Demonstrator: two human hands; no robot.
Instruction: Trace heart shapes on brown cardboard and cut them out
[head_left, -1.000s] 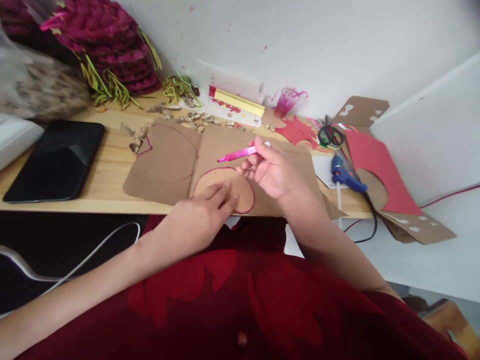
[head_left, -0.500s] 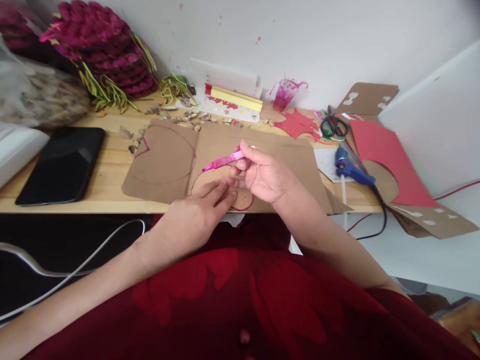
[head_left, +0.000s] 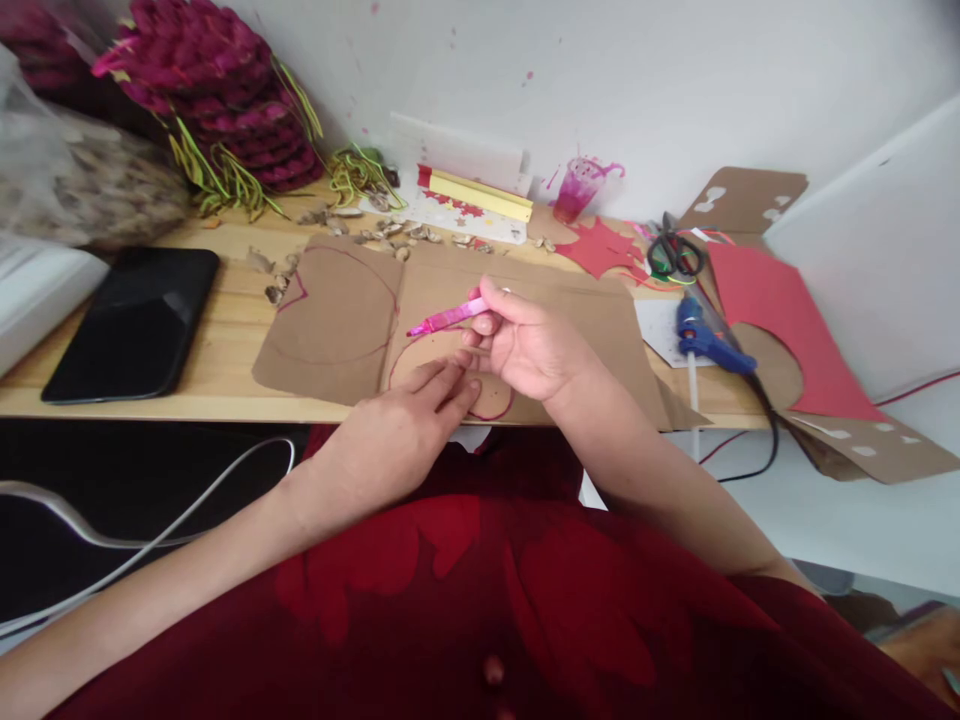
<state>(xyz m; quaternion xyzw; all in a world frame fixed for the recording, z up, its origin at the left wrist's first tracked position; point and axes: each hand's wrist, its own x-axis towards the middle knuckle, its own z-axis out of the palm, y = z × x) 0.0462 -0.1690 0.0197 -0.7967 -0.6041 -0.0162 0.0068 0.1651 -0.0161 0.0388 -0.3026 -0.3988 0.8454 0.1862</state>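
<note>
In the head view my right hand [head_left: 529,348] is closed around a pink marker [head_left: 444,319]. Its tip points left, close to the upper edge of a rounded cardboard piece [head_left: 424,350] with a dark pink outline. My left hand [head_left: 409,418] lies over that piece, fingers stretched out and pressing on it, hiding much of it. Beneath both hands is a larger folded cardboard sheet [head_left: 585,310], whose left panel bears a drawn circle and a small pointed mark.
A black tablet [head_left: 135,325] lies at left. Shells [head_left: 390,235], magenta braided yarn [head_left: 217,90], a pink-stained cup [head_left: 579,190] and a red paper shape [head_left: 596,248] line the back. Scissors [head_left: 673,250], a blue glue gun [head_left: 712,340] and red-covered cardboard [head_left: 795,320] are at right.
The view has shifted slightly, so the scene sits a little further right. The marker's tip has moved slightly away from me and left relative to the cardboard piece. The left hand stays on the piece.
</note>
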